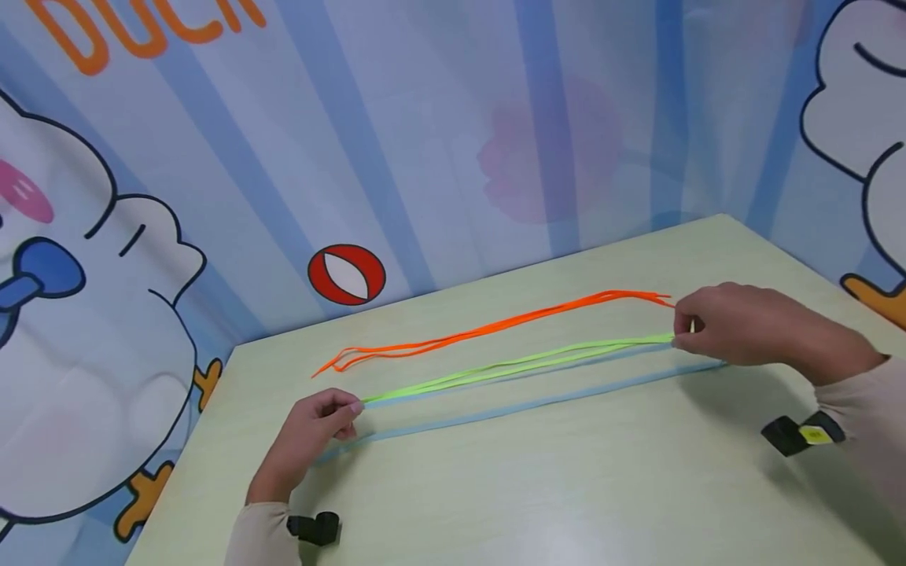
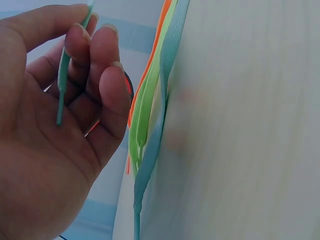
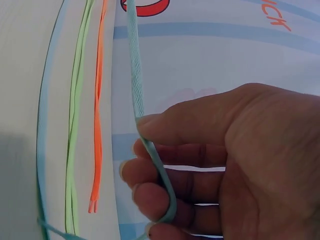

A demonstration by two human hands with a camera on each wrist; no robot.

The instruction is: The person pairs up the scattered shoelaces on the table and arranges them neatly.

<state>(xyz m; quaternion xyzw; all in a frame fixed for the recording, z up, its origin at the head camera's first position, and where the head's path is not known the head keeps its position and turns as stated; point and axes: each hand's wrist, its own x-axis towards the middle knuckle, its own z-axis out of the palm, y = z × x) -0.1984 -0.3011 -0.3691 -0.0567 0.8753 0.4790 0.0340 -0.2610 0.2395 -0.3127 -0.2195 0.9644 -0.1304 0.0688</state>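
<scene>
A light blue flat shoelace point(image 3: 135, 65) is stretched between my two hands above the table. My left hand point(image 1: 311, 432) pinches it near one tip, and the narrow end hangs over the palm in the left wrist view. My right hand point(image 1: 750, 322) pinches the other part between thumb and forefinger; from there the lace bends past the curled fingers and runs down toward the table. A second light blue stretch point(image 1: 531, 404) lies along the tabletop, nearest me. Green shoelaces point(image 1: 418, 388) lie behind it, close beside the raised strand in the head view.
Orange shoelaces point(image 1: 524, 317) lie farthest back on the pale table point(image 1: 538, 487), roughly parallel to the others. A printed cartoon backdrop point(image 1: 439, 157) rises behind the table's back edge. Black wrist devices point(image 1: 316, 528) sit at both sleeves.
</scene>
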